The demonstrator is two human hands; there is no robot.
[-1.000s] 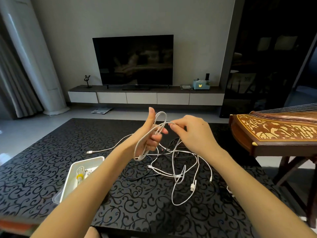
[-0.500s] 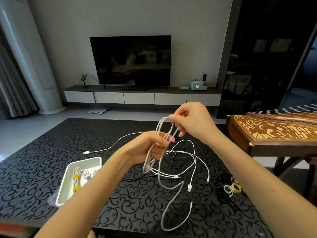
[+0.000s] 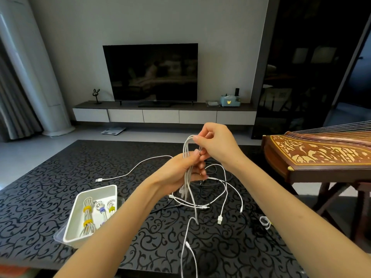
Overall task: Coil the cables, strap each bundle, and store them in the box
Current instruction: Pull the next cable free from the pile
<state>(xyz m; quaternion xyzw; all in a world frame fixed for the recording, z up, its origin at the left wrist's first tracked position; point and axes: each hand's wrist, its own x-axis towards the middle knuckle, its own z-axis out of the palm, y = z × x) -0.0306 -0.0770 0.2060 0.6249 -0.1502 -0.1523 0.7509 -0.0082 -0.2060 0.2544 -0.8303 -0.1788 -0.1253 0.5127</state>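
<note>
Fingers (image 3: 200, 171) of the left hand (image 3: 176, 169): curled round the middle of the white cable (image 3: 187, 149), which is folded into long upright loops and held above the table (image 3: 40, 187).
Right hand (image 3: 217, 145): thumb and forefinger pinched together on the top bend of the same loops.
Cable tail: hangs from the left hand's grip down to the table's near edge.
Loose cables (image 3: 225, 189): a tangle of white and dark leads on the table beneath the hands; one white lead (image 3: 136, 167) runs off to the left.
Box (image 3: 69, 229): white and open, on the table left of the left forearm. It holds coiled bundles (image 3: 87, 215) bound with yellow and purple straps.
Loose strap (image 3: 265, 221): white, near the table's right edge.
Surroundings: inlaid wooden zither (image 3: 321, 155) to the right; dark television (image 3: 150, 73) against the far wall.
</note>
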